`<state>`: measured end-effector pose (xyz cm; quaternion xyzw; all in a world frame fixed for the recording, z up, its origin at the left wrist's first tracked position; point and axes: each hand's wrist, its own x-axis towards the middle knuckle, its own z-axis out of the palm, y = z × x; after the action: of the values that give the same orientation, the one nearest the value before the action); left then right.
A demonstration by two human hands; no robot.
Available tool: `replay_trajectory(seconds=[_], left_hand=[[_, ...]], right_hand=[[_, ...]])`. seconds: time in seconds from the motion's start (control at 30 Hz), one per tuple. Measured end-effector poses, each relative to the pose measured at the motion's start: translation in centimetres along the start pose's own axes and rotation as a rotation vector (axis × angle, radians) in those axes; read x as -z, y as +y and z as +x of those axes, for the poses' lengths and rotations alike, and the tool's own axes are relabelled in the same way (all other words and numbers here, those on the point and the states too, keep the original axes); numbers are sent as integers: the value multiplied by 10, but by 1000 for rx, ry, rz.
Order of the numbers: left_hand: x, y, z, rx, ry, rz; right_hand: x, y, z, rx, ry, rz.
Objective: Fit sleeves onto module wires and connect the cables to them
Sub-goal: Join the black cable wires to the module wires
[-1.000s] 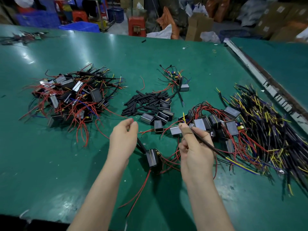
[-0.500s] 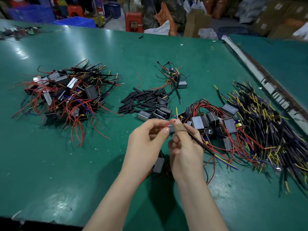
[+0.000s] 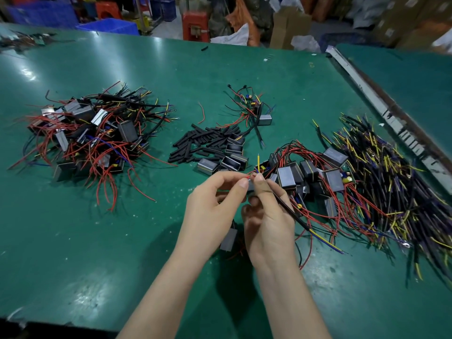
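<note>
Presently we note the left hand [image 3: 215, 206] pinching a red module wire [image 3: 247, 177] and the right hand [image 3: 266, 216] gripping a black cable [image 3: 293, 215] — tips meeting for joining, just before the sleeve pile [image 3: 203, 143].

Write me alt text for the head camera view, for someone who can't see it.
Two hands meet over a green table: the left hand pinches a red wire and the right hand grips a black cable. Piles of modules, black sleeves and cables lie around them.
</note>
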<state>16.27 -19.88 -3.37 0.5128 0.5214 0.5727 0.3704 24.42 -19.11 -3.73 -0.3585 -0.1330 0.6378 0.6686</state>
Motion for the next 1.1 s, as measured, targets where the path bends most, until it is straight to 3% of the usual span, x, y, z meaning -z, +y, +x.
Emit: replay_trajectory(seconds=[0.37, 0.7, 1.1], left_hand=[[-6, 0, 1, -24, 103, 8], [-4, -3, 2, 58, 68, -110], [-6, -5, -1, 43, 68, -49]], right_hand=[[1, 1, -2, -32, 30, -38], [1, 0, -1, 7, 2, -50], [5, -1, 1, 59, -2, -156]])
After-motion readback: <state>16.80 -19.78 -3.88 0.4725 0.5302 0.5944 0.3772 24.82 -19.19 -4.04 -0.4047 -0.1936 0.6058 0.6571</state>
